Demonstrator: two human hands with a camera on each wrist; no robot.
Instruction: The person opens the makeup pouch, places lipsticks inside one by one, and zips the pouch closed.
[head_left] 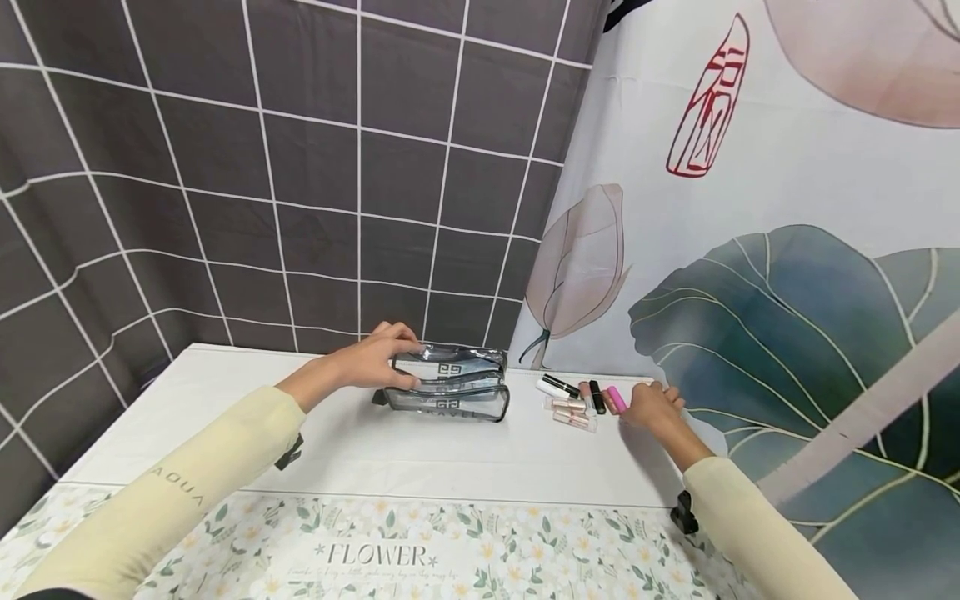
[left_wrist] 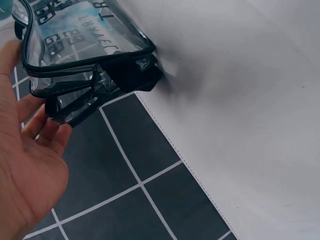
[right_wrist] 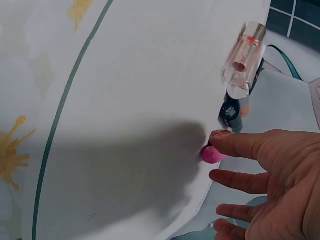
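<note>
"Any words on the bag (head_left: 463, 406)?"
"TRAVEL in dark capitals, plus a square emblem, repeated."
"The left sleeve (head_left: 217, 454)?"
"AQUA, printed along it."
"And the floral cloth (head_left: 420, 518)?"
"FLOWER, between two little stars; the line beneath is too small to read."
"The curtain (head_left: 637, 108)?"
"A red, seal-like sign; I can't read its characters."
"The black tube (right_wrist: 230, 111)?"
"Tiny pale lettering, illegible."

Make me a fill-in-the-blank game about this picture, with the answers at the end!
1. The ____ hand grips the clear bag.
2. The tube nearest the right hand is coloured ____.
3. The big word on the flowery cloth is ____.
4. The dark backdrop has ____ lines.

Answers: left; pink; FLOWER; white.
</note>
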